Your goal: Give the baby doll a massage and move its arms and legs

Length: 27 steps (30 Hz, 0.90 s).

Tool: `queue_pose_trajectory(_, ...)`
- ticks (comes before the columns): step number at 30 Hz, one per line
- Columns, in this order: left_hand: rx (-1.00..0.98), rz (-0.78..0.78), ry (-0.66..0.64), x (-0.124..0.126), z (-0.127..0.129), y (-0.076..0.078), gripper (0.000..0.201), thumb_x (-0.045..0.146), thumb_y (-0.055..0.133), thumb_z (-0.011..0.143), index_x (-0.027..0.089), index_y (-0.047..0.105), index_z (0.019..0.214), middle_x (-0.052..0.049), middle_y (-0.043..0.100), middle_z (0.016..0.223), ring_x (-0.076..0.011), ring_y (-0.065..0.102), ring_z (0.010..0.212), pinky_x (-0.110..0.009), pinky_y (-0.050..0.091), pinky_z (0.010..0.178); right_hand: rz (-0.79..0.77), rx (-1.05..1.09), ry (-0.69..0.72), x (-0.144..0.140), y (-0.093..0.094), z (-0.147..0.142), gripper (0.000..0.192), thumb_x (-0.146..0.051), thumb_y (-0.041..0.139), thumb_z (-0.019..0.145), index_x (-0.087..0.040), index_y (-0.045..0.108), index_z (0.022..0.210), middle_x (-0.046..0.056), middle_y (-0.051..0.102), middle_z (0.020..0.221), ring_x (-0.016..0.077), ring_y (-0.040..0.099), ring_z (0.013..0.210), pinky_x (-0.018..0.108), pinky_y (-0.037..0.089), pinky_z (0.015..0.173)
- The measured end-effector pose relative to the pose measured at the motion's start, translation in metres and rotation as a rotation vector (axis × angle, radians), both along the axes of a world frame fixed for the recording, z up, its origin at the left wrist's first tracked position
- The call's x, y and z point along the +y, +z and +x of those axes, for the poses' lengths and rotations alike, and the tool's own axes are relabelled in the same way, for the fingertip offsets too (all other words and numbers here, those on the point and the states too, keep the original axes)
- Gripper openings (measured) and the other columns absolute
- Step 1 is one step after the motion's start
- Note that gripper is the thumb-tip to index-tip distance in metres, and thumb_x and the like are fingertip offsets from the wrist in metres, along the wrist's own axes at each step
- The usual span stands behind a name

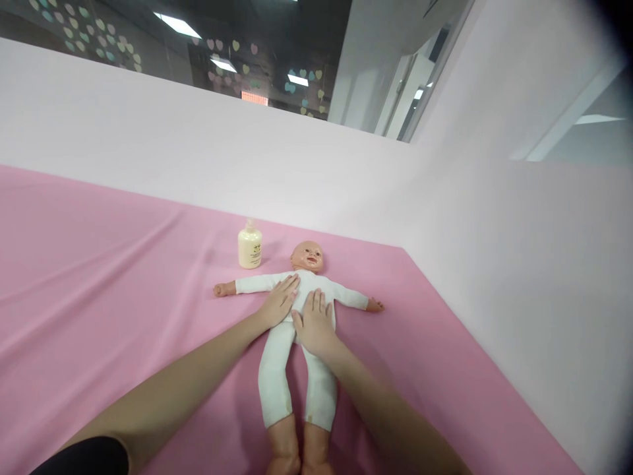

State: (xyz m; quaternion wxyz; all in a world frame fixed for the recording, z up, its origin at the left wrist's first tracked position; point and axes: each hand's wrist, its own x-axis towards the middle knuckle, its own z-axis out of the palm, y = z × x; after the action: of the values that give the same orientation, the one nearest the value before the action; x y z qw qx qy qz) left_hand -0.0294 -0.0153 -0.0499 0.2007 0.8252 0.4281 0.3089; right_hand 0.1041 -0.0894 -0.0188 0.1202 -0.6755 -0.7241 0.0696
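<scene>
A baby doll (275, 373) in a white suit lies on its back, its head toward the wall and its arms spread wide. My left hand (279, 302) rests flat along the left side of its chest, fingers stretched out. Lower on the trunk, my right hand (315, 324) lies flat on the belly with its fingers extended. Neither hand grips anything. Beyond the doll's outstretched left-hand arm stands a bottle of pale yellow lotion (250, 247), upright and apart from both hands. The doll's feet are cut off by the bottom of the view.
A pink sheet (123, 277) with some creases covers the surface under the doll. White walls (198, 145) rise behind and on the right (519, 264). Above the back wall is a window (277, 59) with heart-shaped stickers and reflected ceiling lights.
</scene>
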Motion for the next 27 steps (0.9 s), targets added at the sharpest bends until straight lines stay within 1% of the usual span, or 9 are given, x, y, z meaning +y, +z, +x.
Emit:
queue_pose_trajectory(4,0.086,0.014,-0.044,-0.001,-0.001,0.001,0.057,0.042,0.015,0.096,0.014,0.028,0.144,-0.009,0.021,0.152,-0.0205,0.014,0.141,-0.045,0.013,0.115,-0.021,0.039,0.213,0.005,0.007,0.007,0.069,-0.045,0.024,0.092,-0.001,0.017,0.144,0.017,0.008,0.153,0.0284,0.004,0.143,0.049,0.006,0.113)
queue_pose_trajectory(6,0.127,0.034,-0.065,-0.002,-0.001,0.002,0.056,0.04,0.016,0.096,0.015,0.026,0.144,-0.009,0.02,0.152,-0.0214,0.013,0.142,-0.047,0.013,0.115,-0.053,0.074,0.329,0.017,0.009,0.019,0.071,-0.052,0.021,0.092,-0.006,0.015,0.146,0.012,0.008,0.153,0.0242,0.004,0.143,0.047,0.006,0.114)
queue_pose_trajectory(8,0.169,0.039,-0.082,-0.004,0.0,0.004,0.056,0.04,0.018,0.096,0.015,0.022,0.145,-0.01,0.019,0.152,-0.0225,0.011,0.142,-0.048,0.012,0.114,-0.042,0.097,0.384,0.033,0.009,0.033,0.068,-0.053,0.02,0.092,-0.013,0.015,0.147,0.006,0.01,0.154,0.0207,0.006,0.143,0.044,0.005,0.115)
queue_pose_trajectory(9,0.189,0.04,-0.097,-0.006,0.0,0.005,0.056,0.041,0.019,0.096,0.016,0.021,0.146,-0.009,0.019,0.152,-0.0228,0.01,0.142,-0.05,0.011,0.114,-0.028,0.105,0.366,0.041,0.007,0.039,0.065,-0.052,0.02,0.093,-0.015,0.017,0.147,0.004,0.012,0.154,0.0198,0.007,0.143,0.043,0.006,0.115)
queue_pose_trajectory(11,0.223,0.045,-0.141,-0.009,0.002,0.008,0.055,0.042,0.021,0.096,0.02,0.019,0.146,-0.006,0.02,0.152,-0.0225,0.01,0.142,-0.052,0.008,0.114,0.002,0.128,0.258,0.054,0.002,0.049,0.062,-0.048,0.02,0.093,-0.017,0.017,0.147,0.004,0.014,0.154,0.0209,0.009,0.143,0.043,0.01,0.115)
queue_pose_trajectory(14,0.235,0.046,-0.178,-0.013,0.003,0.012,0.052,0.041,0.022,0.096,0.026,0.021,0.146,-0.003,0.022,0.152,-0.0214,0.011,0.142,-0.053,0.006,0.113,0.032,0.137,0.062,0.061,-0.01,0.054,0.066,-0.046,0.025,0.093,-0.006,0.019,0.145,0.013,0.019,0.152,0.0261,0.017,0.141,0.04,0.016,0.114)
queue_pose_trajectory(17,0.197,0.023,-0.158,-0.013,0.004,0.013,0.051,0.04,0.019,0.096,0.026,0.023,0.145,-0.002,0.024,0.151,-0.0199,0.013,0.142,-0.051,0.006,0.114,0.08,0.084,-0.052,0.051,-0.017,0.047,0.068,-0.043,0.028,0.092,0.003,0.022,0.142,0.022,0.026,0.148,0.0295,0.023,0.138,0.04,0.019,0.112)
queue_pose_trajectory(21,0.141,0.009,-0.131,-0.009,0.004,0.01,0.053,0.04,0.018,0.096,0.021,0.023,0.145,-0.005,0.023,0.152,-0.0199,0.013,0.142,-0.049,0.007,0.114,0.104,0.021,-0.096,0.03,-0.013,0.032,0.067,-0.041,0.03,0.092,0.004,0.021,0.142,0.024,0.025,0.147,0.0341,0.024,0.137,0.045,0.022,0.11)
queue_pose_trajectory(27,0.122,0.013,-0.175,-0.008,0.002,0.01,0.054,0.042,0.02,0.096,0.02,0.023,0.145,-0.006,0.022,0.152,-0.0207,0.013,0.142,-0.049,0.007,0.114,0.043,-0.016,0.022,0.015,0.004,0.016,0.061,-0.036,0.027,0.093,-0.004,0.02,0.144,0.02,0.014,0.151,0.0325,0.015,0.14,0.051,0.016,0.111)
